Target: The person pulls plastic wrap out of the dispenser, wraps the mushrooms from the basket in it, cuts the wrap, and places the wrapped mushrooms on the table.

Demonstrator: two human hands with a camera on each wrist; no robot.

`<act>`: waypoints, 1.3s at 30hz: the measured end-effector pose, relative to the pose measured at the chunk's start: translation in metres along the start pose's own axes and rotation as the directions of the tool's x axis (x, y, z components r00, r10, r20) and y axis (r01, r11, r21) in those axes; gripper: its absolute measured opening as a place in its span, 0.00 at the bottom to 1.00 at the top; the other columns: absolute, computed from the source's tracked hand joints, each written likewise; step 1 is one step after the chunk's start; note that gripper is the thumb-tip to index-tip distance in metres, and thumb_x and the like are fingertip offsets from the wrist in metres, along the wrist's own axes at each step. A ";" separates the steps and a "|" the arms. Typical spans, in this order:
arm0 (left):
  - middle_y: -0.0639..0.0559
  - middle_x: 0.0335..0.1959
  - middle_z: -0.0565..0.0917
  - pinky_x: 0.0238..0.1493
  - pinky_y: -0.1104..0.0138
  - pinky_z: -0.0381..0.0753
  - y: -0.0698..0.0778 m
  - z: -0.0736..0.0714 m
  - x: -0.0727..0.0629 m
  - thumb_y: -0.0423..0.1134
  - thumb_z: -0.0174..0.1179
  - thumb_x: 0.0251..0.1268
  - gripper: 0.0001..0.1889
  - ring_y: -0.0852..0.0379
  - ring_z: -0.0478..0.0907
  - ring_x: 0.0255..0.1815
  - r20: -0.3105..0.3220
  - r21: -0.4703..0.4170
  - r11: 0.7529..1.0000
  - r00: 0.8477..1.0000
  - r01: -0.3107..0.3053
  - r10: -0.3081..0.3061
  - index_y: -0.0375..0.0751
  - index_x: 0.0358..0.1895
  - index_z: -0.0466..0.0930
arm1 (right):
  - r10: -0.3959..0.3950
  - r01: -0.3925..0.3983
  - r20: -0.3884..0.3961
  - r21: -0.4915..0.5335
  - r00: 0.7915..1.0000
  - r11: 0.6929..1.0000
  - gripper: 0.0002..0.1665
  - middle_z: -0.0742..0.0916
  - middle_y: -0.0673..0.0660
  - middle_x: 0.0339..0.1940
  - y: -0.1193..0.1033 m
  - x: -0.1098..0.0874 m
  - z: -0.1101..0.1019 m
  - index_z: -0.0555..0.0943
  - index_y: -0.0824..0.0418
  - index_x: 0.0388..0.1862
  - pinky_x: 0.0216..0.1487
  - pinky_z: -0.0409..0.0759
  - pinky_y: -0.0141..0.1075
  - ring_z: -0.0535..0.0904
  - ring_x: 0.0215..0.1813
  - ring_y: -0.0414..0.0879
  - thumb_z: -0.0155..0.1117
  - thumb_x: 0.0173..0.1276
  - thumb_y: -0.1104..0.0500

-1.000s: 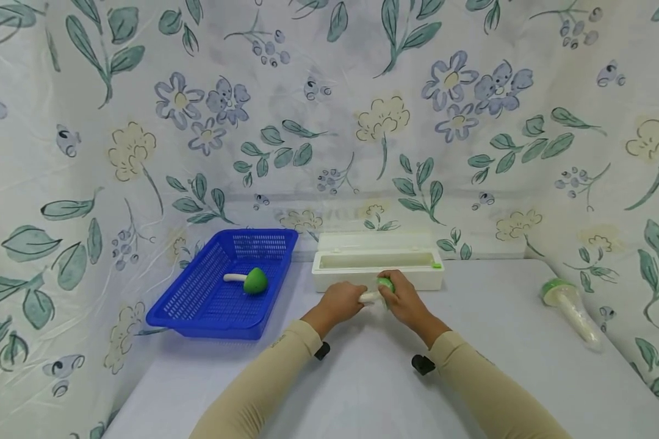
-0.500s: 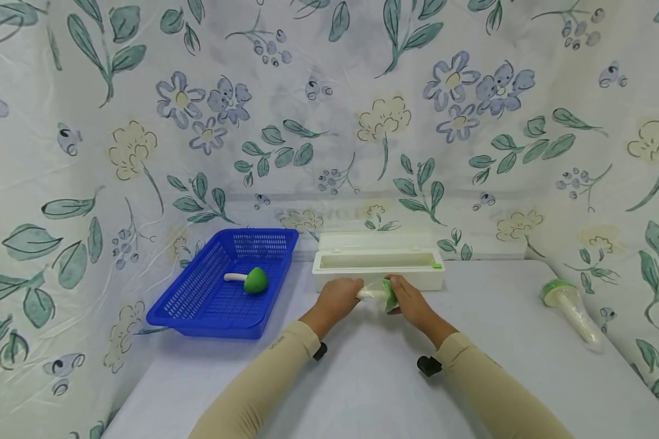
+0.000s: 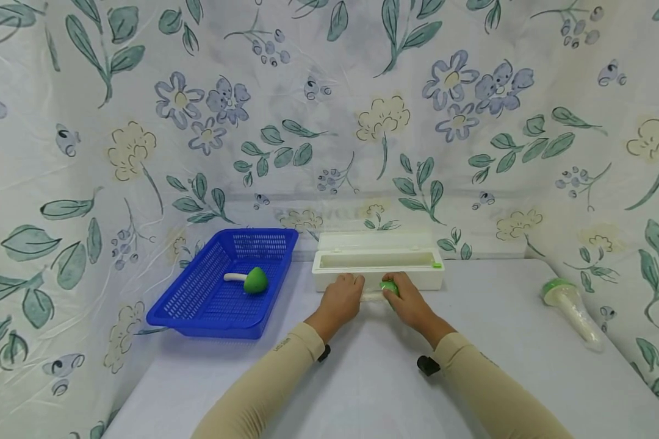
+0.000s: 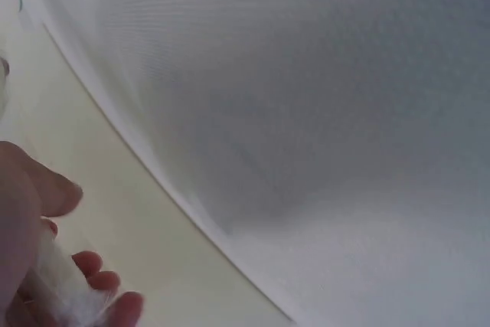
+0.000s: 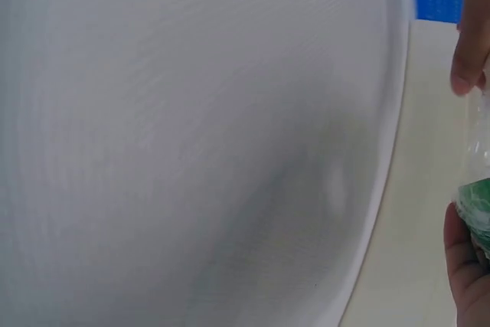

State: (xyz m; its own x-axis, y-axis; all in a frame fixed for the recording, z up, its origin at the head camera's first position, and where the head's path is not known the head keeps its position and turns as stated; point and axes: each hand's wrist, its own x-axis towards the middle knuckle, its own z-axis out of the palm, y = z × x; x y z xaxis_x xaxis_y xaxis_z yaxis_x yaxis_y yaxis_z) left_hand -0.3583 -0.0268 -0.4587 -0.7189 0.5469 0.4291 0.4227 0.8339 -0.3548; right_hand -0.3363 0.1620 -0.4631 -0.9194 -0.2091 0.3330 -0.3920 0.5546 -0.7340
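Film-wrapped toy mushroom [image 3: 388, 286] being gripped: stem [image 3: 370, 296] by left hand [image 3: 342, 300], cap [image 5: 476, 206] by right hand [image 3: 409, 301]; film [image 5: 478, 137] perhaps being torn by uneven tugging.

**Greens and whites before a floral backdrop [image 3: 340, 61]**

Across the upper frame, the backdrop's off-white ground carries grey-green leaf sprays, periwinkle flowers with yellowish centres, blue-grey berries and pale yellow blooms, many in dark outline. Left of centre, the basket [image 3: 203, 326] is deep blue with a lattice of openings; the mushroom inside it [image 3: 255, 280] pairs a bright green cap with a white stem. Mid-frame, the box [image 3: 428, 280] is creamy white with a lime-green tab [image 3: 437, 266]. The held mushroom [image 3: 388, 286] is green and whitish; the far-right mushroom [image 3: 572, 312] is paler green over cream. The tabletop [image 3: 362, 390] is pale lavender-white, the sleeves [image 3: 263, 390] plain beige with small dark marks near the cuffs.
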 end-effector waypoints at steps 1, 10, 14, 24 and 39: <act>0.48 0.27 0.74 0.19 0.64 0.74 0.000 0.000 0.000 0.41 0.68 0.55 0.16 0.52 0.74 0.28 -0.006 0.011 1.000 1.000 -0.023 0.023 0.42 0.38 0.70 | -0.006 0.006 0.001 0.003 1.000 1.000 0.18 0.74 0.59 0.55 0.000 0.000 0.000 0.71 0.62 0.59 0.55 0.69 0.49 0.71 0.53 0.51 0.51 0.73 0.57; 0.53 0.28 0.78 0.30 0.62 0.71 0.007 -0.008 0.002 0.51 0.64 0.64 0.14 0.54 0.76 0.31 0.063 0.074 0.991 0.993 -0.107 0.103 0.46 0.38 0.74 | 0.036 -0.036 -0.026 0.015 0.999 0.999 0.20 0.73 0.60 0.55 0.000 0.000 0.003 0.69 0.63 0.60 0.48 0.69 0.46 0.70 0.48 0.52 0.45 0.75 0.55; 0.53 0.24 0.77 0.27 0.64 0.72 0.007 -0.005 0.001 0.49 0.64 0.64 0.13 0.55 0.76 0.27 -0.018 0.067 0.990 0.992 -0.123 0.125 0.45 0.33 0.74 | 0.060 -0.059 -0.035 0.037 0.998 0.998 0.21 0.73 0.61 0.55 0.000 0.000 0.004 0.70 0.64 0.60 0.50 0.69 0.48 0.71 0.49 0.52 0.46 0.75 0.54; 0.52 0.22 0.75 0.25 0.64 0.75 -0.001 0.000 -0.001 0.39 0.64 0.63 0.09 0.55 0.76 0.24 -0.127 0.016 0.982 0.974 -0.187 0.187 0.43 0.31 0.72 | 0.070 -0.070 -0.001 0.064 0.998 0.996 0.24 0.73 0.62 0.60 -0.002 0.001 0.000 0.68 0.65 0.65 0.57 0.67 0.51 0.70 0.56 0.55 0.46 0.77 0.53; 0.54 0.27 0.76 0.29 0.65 0.74 -0.004 -0.002 -0.004 0.54 0.65 0.62 0.20 0.56 0.77 0.28 0.036 0.012 0.982 0.982 -0.187 0.186 0.43 0.42 0.69 | 0.086 -0.089 0.049 0.057 0.995 0.994 0.29 0.70 0.63 0.67 0.003 -0.002 0.000 0.65 0.64 0.71 0.66 0.61 0.54 0.64 0.69 0.57 0.45 0.79 0.49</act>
State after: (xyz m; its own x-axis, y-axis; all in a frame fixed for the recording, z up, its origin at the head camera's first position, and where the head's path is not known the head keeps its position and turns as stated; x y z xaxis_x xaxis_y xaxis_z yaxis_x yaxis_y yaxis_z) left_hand -0.3558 -0.0326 -0.4575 -0.6471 0.6897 0.3249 0.5431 0.7161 -0.4384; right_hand -0.3353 0.1645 -0.4659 -0.9501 -0.1999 0.2394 -0.3101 0.5239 -0.7933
